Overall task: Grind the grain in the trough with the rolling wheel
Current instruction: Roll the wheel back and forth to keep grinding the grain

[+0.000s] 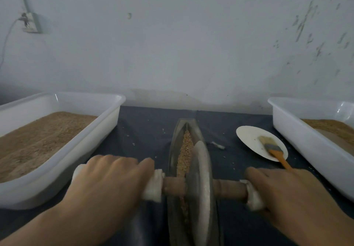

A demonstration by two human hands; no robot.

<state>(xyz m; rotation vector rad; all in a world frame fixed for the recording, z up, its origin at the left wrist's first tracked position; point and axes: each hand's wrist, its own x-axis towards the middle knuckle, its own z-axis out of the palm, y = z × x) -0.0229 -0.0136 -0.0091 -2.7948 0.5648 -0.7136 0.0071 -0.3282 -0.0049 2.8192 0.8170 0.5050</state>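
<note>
A dark cloth-covered surface (145, 129) carries two white tubs (107, 123) (298, 140), the trough (176, 140), a plate (249, 136) and scattered crumbs.

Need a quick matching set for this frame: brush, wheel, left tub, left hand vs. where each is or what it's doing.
Things:
1. brush
2. wheel
3. left tub
4. left hand

States:
A. holds brown grain, by the table's left edge
B. stands in the trough, over the grain
C. lies on the white plate
D. grips a cloth-wrapped axle end

Pairs: 1-C, 2-B, 3-A, 4-D
</note>
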